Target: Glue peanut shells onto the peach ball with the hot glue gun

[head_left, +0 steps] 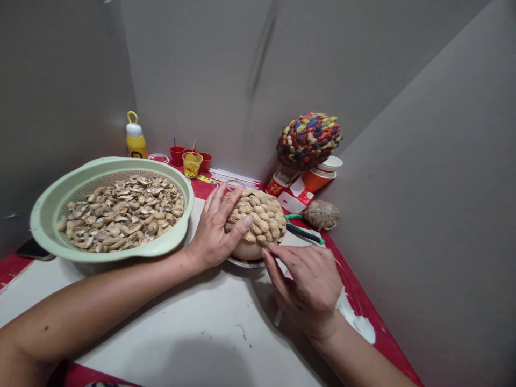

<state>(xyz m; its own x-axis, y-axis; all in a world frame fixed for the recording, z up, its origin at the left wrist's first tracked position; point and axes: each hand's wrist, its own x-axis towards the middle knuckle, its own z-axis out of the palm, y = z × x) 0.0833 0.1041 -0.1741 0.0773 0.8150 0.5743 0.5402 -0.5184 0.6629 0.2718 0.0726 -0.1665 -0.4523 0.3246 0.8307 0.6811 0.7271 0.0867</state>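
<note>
A round form covered in peanut shells sits in a shallow dish in front of me, its lower part smooth, pale and bare. My left hand lies over its left side, fingers spread and thumb across the shells. At the lower right edge of the shell layer, my right hand has thumb and forefinger pinched at a peanut shell. The fingertips hide part of that shell. Left of the hands, a pale green colander basin holds many loose peanut shell halves.
Behind the form stands a multicoloured shell-covered ball among paper cups. Green-handled pliers and a twine ball lie to the right, white paste nearer. Paint cups and a yellow bottle stand at the back.
</note>
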